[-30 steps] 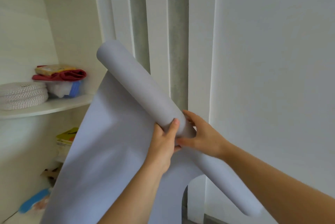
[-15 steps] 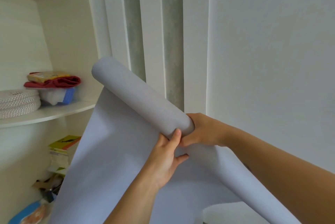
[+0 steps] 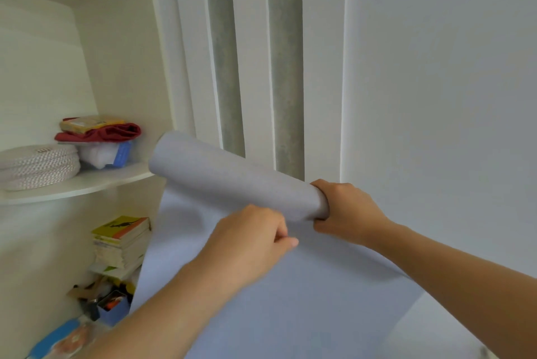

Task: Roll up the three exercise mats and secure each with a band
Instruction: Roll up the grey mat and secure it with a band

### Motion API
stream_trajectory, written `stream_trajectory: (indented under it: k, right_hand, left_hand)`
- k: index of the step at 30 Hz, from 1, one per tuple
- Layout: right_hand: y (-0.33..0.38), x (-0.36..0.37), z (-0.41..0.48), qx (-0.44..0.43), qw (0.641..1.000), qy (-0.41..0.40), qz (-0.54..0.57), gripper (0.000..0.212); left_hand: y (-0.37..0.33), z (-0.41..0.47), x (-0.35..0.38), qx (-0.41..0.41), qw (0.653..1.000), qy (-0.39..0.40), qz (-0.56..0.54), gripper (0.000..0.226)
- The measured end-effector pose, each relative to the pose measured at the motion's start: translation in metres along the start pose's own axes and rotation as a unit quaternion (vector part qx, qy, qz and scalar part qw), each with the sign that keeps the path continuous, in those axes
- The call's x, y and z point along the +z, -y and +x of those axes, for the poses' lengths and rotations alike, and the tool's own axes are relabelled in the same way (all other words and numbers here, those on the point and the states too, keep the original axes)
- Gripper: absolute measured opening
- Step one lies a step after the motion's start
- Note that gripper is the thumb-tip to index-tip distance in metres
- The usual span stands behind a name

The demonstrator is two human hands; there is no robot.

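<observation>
Your right hand [image 3: 347, 210] grip is clamped round one end of the rolled mat [image 3: 232, 181]. Left hand [image 3: 250, 245] is curled at its hanging part; hold unclear. Risk: held one-ended, the roll may slacken or telescope.

A rope coil [image 3: 37, 167] lies on the curved shelf [image 3: 87, 183] at left, beside a red cloth [image 3: 101, 132] topped by a packet [image 3: 87, 123]. A book stack [image 3: 122, 242] sits lower down, and grey strips [image 3: 286, 68] run up the wall [image 3: 436, 68].

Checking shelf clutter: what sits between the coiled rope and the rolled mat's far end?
In the head view: a white-and-blue bag topped by red cloth and a flat packet, beside the rolled mat.
</observation>
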State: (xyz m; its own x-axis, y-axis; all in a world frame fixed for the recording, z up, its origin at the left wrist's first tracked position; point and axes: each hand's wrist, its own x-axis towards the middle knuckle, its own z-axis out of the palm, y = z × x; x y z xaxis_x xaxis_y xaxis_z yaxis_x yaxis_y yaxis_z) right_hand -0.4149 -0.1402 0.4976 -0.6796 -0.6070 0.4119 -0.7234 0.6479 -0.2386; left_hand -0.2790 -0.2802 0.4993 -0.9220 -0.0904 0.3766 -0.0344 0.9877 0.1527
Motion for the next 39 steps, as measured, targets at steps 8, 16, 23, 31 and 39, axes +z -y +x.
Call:
stream_trajectory:
  k: [8,16,23,31,39]
  right_hand:
    - [0.012,0.017,-0.008,-0.023,0.995,-0.097,0.004,0.048]
    - [0.020,0.020,-0.016,-0.033,0.983,-0.029,0.178,0.067]
    - [0.008,-0.016,-0.007,-0.009,0.906,0.088,0.414,0.073]
    - [0.016,-0.054,0.016,-0.045,0.893,0.214,0.392,0.050]
    - [0.022,-0.022,0.020,-0.022,0.979,0.082,0.184,0.051]
  left_hand:
    - [-0.021,0.014,0.033,-0.218,0.713,0.018,-0.666,0.024]
    - [-0.027,0.047,0.053,-0.255,0.652,-0.147,-0.699,0.034]
    - [-0.021,0.045,0.048,-0.136,0.635,-0.105,-0.754,0.028]
    - [-0.018,0.039,0.024,-0.042,0.614,-0.039,-0.787,0.044]
    - [0.004,0.031,0.041,-0.143,0.812,0.000,-0.566,0.042]
